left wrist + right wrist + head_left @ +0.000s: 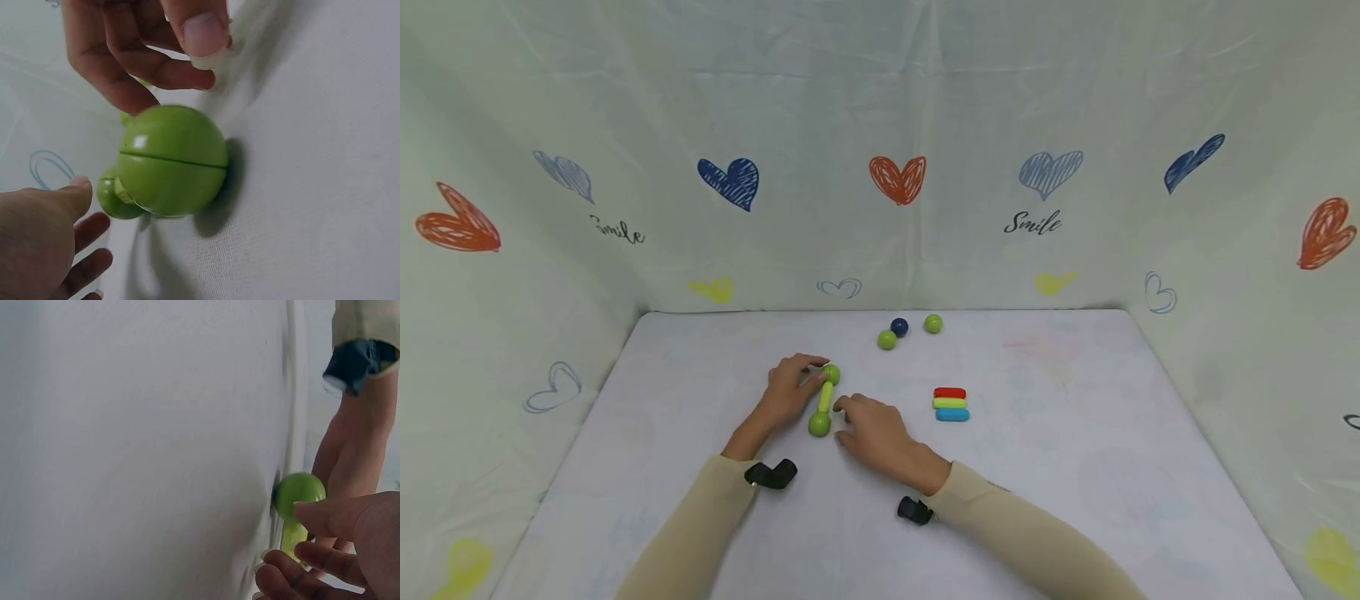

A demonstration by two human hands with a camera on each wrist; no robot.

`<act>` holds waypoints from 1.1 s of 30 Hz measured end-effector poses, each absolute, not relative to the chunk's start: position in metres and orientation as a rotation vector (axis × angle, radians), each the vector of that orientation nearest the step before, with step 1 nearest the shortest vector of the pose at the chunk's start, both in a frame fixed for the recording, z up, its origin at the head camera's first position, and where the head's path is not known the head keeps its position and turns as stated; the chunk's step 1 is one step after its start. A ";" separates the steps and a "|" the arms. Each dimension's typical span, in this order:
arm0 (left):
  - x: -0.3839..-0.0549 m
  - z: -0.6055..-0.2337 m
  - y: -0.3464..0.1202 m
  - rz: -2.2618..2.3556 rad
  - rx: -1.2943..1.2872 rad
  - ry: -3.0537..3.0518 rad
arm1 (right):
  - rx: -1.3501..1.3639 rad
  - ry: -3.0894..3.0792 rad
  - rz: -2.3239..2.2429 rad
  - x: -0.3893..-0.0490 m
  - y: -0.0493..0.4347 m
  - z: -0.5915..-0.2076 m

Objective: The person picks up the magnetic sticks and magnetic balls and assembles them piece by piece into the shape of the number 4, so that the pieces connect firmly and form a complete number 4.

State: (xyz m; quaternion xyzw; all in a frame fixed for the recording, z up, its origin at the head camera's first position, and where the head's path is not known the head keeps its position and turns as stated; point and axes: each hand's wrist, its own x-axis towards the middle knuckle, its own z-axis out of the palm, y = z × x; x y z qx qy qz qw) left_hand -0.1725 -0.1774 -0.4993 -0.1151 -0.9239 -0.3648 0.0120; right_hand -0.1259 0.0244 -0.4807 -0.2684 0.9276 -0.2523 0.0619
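A yellow-green rod (825, 397) lies on the table with a green ball at each end: a far ball (831, 374) and a near ball (819, 424). My left hand (786, 389) is at the far ball, its thumb and fingers extended close beside it; contact is unclear. To the right of the rod, my right hand (876, 433) hovers with loosely bent fingers and holds nothing. In the left wrist view the near ball (173, 160) looks large, with a seam round it. The right wrist view shows a green ball (299, 495) partly behind my right thumb.
Red (950, 392), yellow (950, 403) and blue (952, 415) rods lie side by side right of my hands. At the back are a dark blue ball (899, 327) and two green balls (887, 339). Patterned cloth walls enclose the white table (1060, 467).
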 end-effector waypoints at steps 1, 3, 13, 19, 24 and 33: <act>-0.170 -0.498 -0.178 -1.117 -0.359 -2.876 | -0.792 2.807 -0.767 -0.126 0.028 -0.480; -0.162 -0.496 -0.179 -1.061 -0.375 -2.865 | -0.758 2.818 -0.774 -0.128 0.038 -0.478; -0.117 -0.485 -0.181 -0.800 -0.563 -2.914 | -0.624 3.054 -0.740 -0.147 0.108 -0.471; -0.108 -0.488 -0.177 -0.713 -0.606 -2.903 | -0.523 3.100 -0.679 -0.156 0.146 -0.474; -0.107 -0.489 -0.174 -0.697 -0.612 -2.890 | -0.478 3.056 -0.625 -0.159 0.166 -0.474; -0.106 -0.492 -0.167 -0.693 -0.565 -2.871 | -0.475 2.978 -0.600 -0.168 0.180 -0.477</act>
